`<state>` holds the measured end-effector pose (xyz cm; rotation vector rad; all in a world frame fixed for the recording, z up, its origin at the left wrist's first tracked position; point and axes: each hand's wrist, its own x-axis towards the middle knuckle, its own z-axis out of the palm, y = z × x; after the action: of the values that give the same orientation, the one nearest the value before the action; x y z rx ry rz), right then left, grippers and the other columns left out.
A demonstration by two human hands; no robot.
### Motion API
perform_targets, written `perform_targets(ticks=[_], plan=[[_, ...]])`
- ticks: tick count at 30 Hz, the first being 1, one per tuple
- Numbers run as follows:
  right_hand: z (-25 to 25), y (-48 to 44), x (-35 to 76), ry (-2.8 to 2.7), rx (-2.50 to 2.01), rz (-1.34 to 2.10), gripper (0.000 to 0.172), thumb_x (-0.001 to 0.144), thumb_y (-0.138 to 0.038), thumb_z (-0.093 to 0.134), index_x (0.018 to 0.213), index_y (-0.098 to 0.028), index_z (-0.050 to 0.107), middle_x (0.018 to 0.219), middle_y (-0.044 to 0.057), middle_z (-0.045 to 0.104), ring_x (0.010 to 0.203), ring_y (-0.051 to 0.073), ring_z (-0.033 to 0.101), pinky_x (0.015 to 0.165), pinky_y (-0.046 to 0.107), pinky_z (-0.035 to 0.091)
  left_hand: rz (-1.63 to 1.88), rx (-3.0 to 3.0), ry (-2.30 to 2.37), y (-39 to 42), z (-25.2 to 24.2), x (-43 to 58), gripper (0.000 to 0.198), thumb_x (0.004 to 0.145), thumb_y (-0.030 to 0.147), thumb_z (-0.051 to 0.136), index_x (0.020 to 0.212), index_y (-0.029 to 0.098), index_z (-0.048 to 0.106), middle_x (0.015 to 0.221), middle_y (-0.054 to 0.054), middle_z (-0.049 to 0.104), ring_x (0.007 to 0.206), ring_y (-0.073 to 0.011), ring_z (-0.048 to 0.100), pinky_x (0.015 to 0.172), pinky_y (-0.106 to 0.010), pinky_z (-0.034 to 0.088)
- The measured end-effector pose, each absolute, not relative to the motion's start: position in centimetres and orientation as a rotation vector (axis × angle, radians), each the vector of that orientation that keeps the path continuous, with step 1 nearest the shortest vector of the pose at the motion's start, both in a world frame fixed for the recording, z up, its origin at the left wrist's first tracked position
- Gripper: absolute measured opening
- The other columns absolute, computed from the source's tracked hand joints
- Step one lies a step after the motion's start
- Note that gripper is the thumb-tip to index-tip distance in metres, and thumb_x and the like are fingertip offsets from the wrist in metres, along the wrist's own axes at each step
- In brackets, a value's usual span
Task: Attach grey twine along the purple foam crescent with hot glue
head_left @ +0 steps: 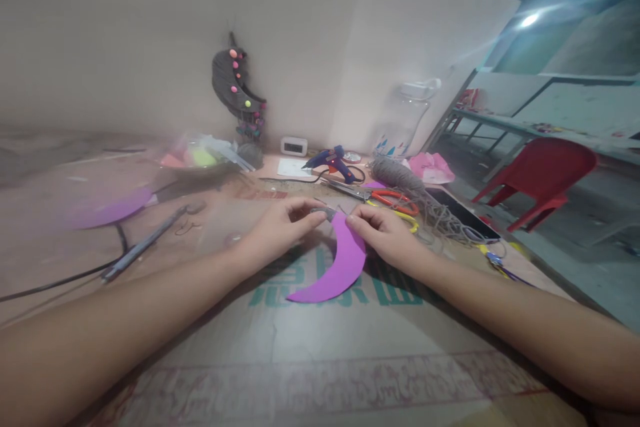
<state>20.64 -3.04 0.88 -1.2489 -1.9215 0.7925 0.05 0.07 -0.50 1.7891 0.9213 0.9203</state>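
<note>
Two bare forearms (125, 327) come nearest to the camera, over a printed surface (300, 337) with green characters. Between the hands is a purple crescent (347, 257), with its lower point toward the left and its upper tip between the fingers. Left hand (280, 230) has thumb and forefinger closed on this upper tip, where some grey yarn (330, 212) lies; how it passes around the tip, I cannot tell. Right hand (383, 233) pinches the crescent just beside, with its thumb on the front face; its other fingers are partly hidden.

Beyond the hands lie orange-handled scissors (395, 200) and a blue glue gun (333, 160). To the right of these is a thick roll of yarn (397, 175), with loose strands reaching near a black phone (463, 213). Behind, a clear bottle (405, 120) stands near the wall, and a dark moon ornament (227, 83) with coloured beads hangs on it.
</note>
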Motion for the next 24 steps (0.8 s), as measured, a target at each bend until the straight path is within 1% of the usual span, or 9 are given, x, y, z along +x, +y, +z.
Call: perform_targets(ticks=[5,10,15,20,24], plan=[[1.05,-3.19,20.55,-1.95,-1.265,0.732,0.032,0.088,-0.038,0.049,0.063,-0.018,0.048,0.059,-0.003,0.047,0.055,0.01,0.044,0.052,0.023,0.035,0.895,1.789,0.935,-0.06,-0.18,0.07,0.029,0.084,0.044,0.056,0.083,0.016,0.064,0.072,-0.001,0.064,0.06,-0.0109,0.055,0.053,-0.021,0.038],[0.59,-3.07,20.78,-1.909,-1.267,0.84,0.032,0.088,-0.042,0.051,0.067,-0.018,0.051,0.058,-0.004,0.048,0.051,0.009,0.043,0.049,0.022,0.034,0.877,1.767,0.984,-0.15,-0.09,-0.02,0.029,0.084,0.046,0.055,0.084,0.018,0.063,0.068,0.001,0.061,0.057,-0.0106,0.052,0.048,-0.019,0.035],[0.25,-2.93,20.8,-1.867,-1.248,0.963,0.032,0.085,-0.045,0.054,0.069,-0.018,0.051,0.058,-0.004,0.048,0.049,0.009,0.044,0.046,0.022,0.034,0.904,1.713,1.021,0.27,-0.54,-0.07,0.033,0.083,0.049,0.055,0.089,0.018,0.062,0.07,0.0,0.059,0.057,-0.0109,0.051,0.045,-0.019,0.035],[0.47,-2.89,20.83,-1.842,-1.248,0.834,0.033,0.086,-0.045,0.052,0.067,-0.018,0.049,0.058,-0.004,0.046,0.051,0.008,0.041,0.046,0.021,0.032,0.921,1.722,0.993,0.66,-0.99,0.0,0.041,0.087,0.052,0.047,0.081,0.015,0.064,0.065,0.0,0.056,0.053,-0.0097,0.046,0.044,-0.019,0.031],[0.7,-2.91,20.95,-1.838,-1.264,0.775,0.032,0.086,-0.044,0.051,0.068,-0.018,0.048,0.061,-0.004,0.045,0.053,0.009,0.041,0.048,0.021,0.033,0.941,1.706,1.003,0.54,-0.81,0.02,0.037,0.084,0.052,0.052,0.082,0.016,0.061,0.069,0.0,0.059,0.057,-0.0105,0.05,0.047,-0.019,0.035]])
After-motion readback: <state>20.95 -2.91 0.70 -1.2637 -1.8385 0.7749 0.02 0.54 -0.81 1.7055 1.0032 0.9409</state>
